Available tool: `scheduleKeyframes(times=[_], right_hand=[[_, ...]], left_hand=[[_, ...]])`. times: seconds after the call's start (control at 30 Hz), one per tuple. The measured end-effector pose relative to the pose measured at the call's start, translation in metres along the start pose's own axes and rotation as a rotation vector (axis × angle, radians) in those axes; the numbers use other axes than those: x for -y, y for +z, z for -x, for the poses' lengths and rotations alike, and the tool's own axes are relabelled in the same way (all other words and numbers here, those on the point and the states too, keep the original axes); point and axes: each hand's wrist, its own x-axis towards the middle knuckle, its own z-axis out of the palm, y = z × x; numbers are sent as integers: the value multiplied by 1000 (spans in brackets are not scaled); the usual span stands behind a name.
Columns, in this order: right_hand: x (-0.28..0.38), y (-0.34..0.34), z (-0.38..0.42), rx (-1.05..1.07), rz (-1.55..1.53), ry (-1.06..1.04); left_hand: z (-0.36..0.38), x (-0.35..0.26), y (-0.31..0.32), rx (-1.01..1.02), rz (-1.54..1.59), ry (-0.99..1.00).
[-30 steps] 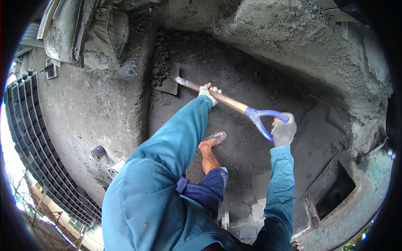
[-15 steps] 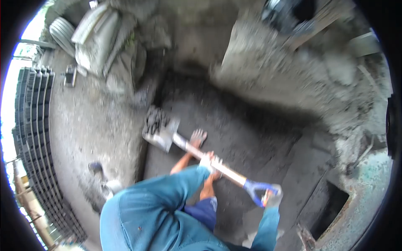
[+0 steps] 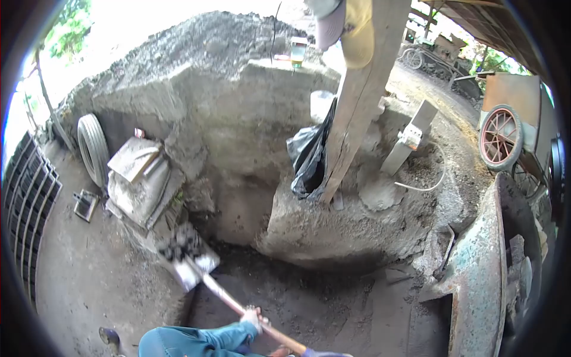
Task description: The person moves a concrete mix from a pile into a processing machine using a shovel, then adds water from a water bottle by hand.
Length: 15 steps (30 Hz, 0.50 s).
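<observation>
A shovel (image 3: 229, 300) slants across the lower middle of the head view, its metal blade at the upper left and its blue handle at the bottom edge. Dark clumpy material (image 3: 181, 243) lies on the blade. My left hand (image 3: 254, 319), in a pale glove, is wrapped round the wooden shaft. My right hand is out of the picture, below the bottom edge near the blue handle. A teal sleeve reaches up to my left hand from below.
A wooden post (image 3: 363, 113) with caps and a black plastic bag (image 3: 312, 157) stands beyond the pit. Sacks (image 3: 140, 193) and a tire (image 3: 93, 149) are at left. A rusty metal chute (image 3: 476, 262) and a spoked wheel (image 3: 501, 138) are at right.
The view has tilted up, bringing the post and the heap into sight. The loaded shovel blade is now beside the ledge near the sacks. My right hand has left the view.
</observation>
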Motion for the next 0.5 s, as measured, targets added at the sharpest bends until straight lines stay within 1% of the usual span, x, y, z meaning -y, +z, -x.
scheduleKeyframes(times=[0.03, 0.07, 0.1, 0.13, 0.17, 0.2, 0.23, 0.27, 0.3, 0.33, 0.37, 0.43, 0.5], right_hand=[[0, 58, -1, 46, 139, -90], [-2, 128, 6, 87, 275, -183], [0, 201, 6, 230, 146, -187], [1, 277, 6, 374, 15, -189], [5, 349, 15, 318, -59, -99], [11, 408, 20, 568, -91, -93], [13, 467, 27, 870, -154, 12], [14, 518, 53, 884, -146, 72], [22, 552, 91, 775, -212, 127], [30, 562, 85, 832, -294, 225], [43, 556, 111, 853, -320, 177], [57, 508, 98, 798, -126, -155], [67, 425, 77, 704, 75, -325]], left_hand=[[-21, -24, 20, 794, 257, 221], [-22, -89, 71, 715, -23, 311], [-8, -154, 153, 586, -321, 424], [18, -208, 238, 526, -536, 559], [57, -251, 325, 508, -663, 729], [104, -281, 405, 472, -727, 890], [150, -311, 485, 414, -790, 1051], [205, -307, 539, 175, -802, 1238], [214, -330, 571, -15, -813, 1295], [198, -353, 586, 48, -688, 1266], [198, -352, 580, 161, -640, 1188], [178, -318, 535, 369, -536, 997], [170, -253, 465, 464, -380, 628]])
